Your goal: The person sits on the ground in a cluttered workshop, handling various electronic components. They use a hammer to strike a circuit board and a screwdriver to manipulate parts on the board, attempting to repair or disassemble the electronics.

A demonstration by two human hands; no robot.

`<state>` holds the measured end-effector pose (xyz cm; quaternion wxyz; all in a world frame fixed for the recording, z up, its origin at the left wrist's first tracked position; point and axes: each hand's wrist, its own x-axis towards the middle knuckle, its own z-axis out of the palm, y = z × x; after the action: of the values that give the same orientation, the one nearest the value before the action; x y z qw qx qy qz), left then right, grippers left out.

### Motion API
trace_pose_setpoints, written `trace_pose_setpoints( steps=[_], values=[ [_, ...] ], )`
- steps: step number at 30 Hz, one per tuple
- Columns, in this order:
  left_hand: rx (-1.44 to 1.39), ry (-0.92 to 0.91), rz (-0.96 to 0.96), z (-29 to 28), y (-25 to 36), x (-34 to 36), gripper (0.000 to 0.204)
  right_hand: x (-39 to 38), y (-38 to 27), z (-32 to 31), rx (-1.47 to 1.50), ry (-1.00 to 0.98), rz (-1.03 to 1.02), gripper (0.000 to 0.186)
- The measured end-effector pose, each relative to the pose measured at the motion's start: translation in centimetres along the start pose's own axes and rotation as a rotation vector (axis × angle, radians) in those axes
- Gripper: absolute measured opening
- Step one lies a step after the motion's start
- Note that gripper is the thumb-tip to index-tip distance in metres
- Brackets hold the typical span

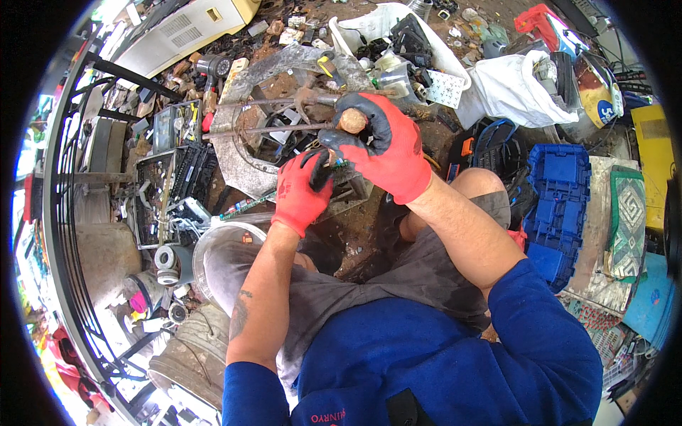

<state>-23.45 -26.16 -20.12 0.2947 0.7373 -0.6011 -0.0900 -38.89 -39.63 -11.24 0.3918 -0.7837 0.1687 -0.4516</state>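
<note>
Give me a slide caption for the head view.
Red-gloved right hand grips a wooden-handled tool; left hand pinches a small green circuit board.

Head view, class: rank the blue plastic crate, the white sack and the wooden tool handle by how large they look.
1-2. White sack and blue plastic crate: look alike, so unranked.
3. Wooden tool handle, mostly hidden in the right hand, clearly smallest.

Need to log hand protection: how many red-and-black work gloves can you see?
2. One on the left hand, gripping a small green circuit board; one on the right hand, closed around a wooden tool handle. Others may be hidden in the clutter.
</note>
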Motion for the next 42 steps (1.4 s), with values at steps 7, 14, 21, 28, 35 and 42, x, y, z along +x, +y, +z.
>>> trace_pose_setpoints(
  steps=[7,14,21,28,35,42],
  values=[
    [-0.100,0.005,-0.053,0.8,-0.6,0.2,0.035,0.3,-0.4,0.2,-0.006,0.009,0.021,0.062],
    [-0.206,0.174,-0.101,2.5,-2.2,-0.4,0.032,1.4,-1.4,0.0,0.022,-0.041,-0.011,0.061],
    [-0.316,0.129,-0.035,3.3,-4.1,-1.4,0.034,1.1,-1.2,1.1,-0.109,-0.102,0.021,0.064],
    [-0.527,0.016,-0.221,4.4,-3.9,-1.8,0.039,0.7,-1.3,-0.1,-0.119,-0.188,0.113,0.070],
    [-0.226,0.007,-0.169,2.3,-4.7,-1.6,0.032,2.7,-5.2,-8.5,-0.153,0.029,-0.087,0.057],
    [-0.305,-0.023,-0.232,1.7,-3.2,-1.3,0.029,-2.0,3.2,-23.9,-0.186,0.146,0.707,0.042]
  ],
)
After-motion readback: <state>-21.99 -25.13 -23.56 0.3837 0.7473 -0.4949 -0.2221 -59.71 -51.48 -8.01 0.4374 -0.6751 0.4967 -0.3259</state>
